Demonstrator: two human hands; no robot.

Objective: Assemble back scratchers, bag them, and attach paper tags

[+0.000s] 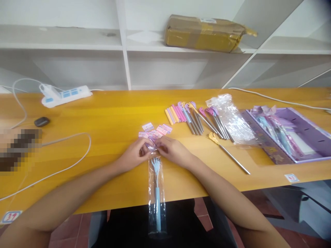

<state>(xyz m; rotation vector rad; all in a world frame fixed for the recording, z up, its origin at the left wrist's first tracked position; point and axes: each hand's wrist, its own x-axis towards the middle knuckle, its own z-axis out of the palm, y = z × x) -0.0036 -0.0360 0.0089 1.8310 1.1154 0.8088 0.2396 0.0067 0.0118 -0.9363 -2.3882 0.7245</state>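
A blue hand-shaped back scratcher lies inside a clear plastic bag that runs over the table's front edge. My left hand pinches the top of the bag from the left. From the right, my right hand has its fingers closed on the same top end. Small printed cards are spread just beyond my fingertips. Back scratchers with purple and yellow heads lie to the right, beside a row of pink, yellow and purple handles. One yellow-headed scratcher lies apart, nearer the front.
Clear bags lie beside a purple box holding bagged scratchers. A power strip, a black object and white cables are on the left. Behind the table, a taped carton sits on a white shelf.
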